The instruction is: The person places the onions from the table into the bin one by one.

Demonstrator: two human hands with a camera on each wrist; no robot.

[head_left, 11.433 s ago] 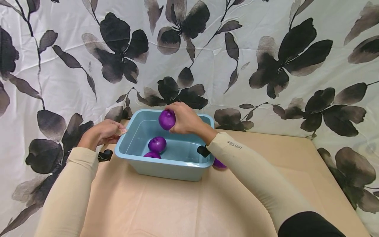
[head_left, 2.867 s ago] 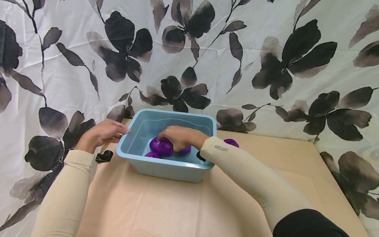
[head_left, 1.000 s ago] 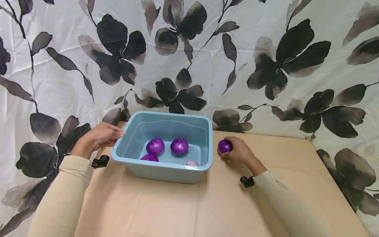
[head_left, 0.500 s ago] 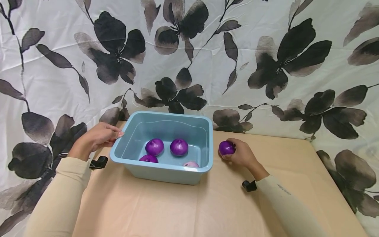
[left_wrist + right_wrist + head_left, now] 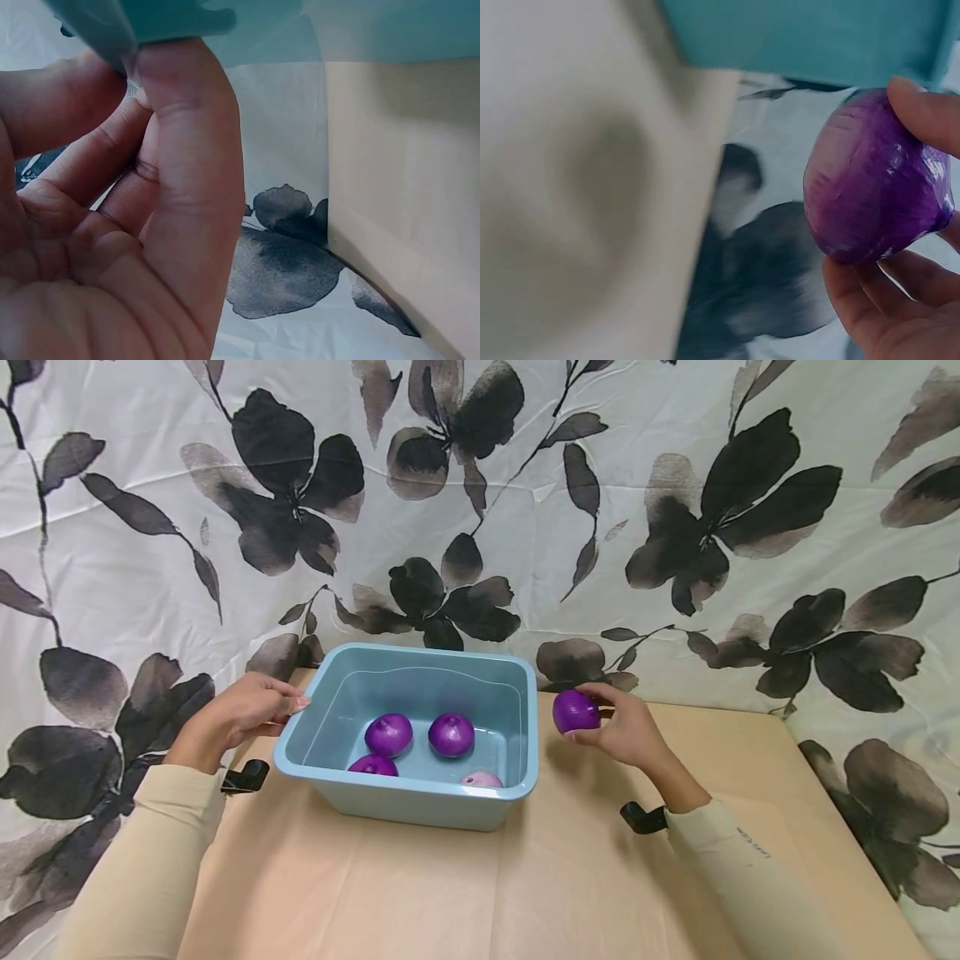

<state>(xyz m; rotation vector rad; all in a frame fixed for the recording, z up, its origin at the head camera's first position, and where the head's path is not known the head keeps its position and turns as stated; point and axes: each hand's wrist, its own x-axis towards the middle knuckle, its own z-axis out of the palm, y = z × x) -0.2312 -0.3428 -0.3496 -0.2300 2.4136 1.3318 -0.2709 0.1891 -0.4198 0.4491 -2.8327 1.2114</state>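
Observation:
My right hand (image 5: 630, 731) holds a shiny purple onion (image 5: 574, 712) between thumb and fingers, to the right of the light blue plastic tub (image 5: 427, 789). In the right wrist view the onion (image 5: 874, 176) is raised, its shadow falling on the table, and the thumb lies across one side with the fingertips at the other. My left hand (image 5: 243, 714) pinches the tub's left rim, as the left wrist view also shows. Inside the tub lie three purple onions (image 5: 451, 735) and a pale pink round thing (image 5: 482, 779), partly hidden by the front wall.
The tub stands near the back of a table covered in tan paper (image 5: 450, 893). Right behind the table hangs a white cloth (image 5: 570, 410) with a dark floral print. A small black camera (image 5: 643, 817) sits at the right wrist, another (image 5: 246, 777) at the left.
Earlier the right hand worked inside the tub and set onions there. It then gripped the onion on the table at right and has since lifted it. The left hand stays at the rim.

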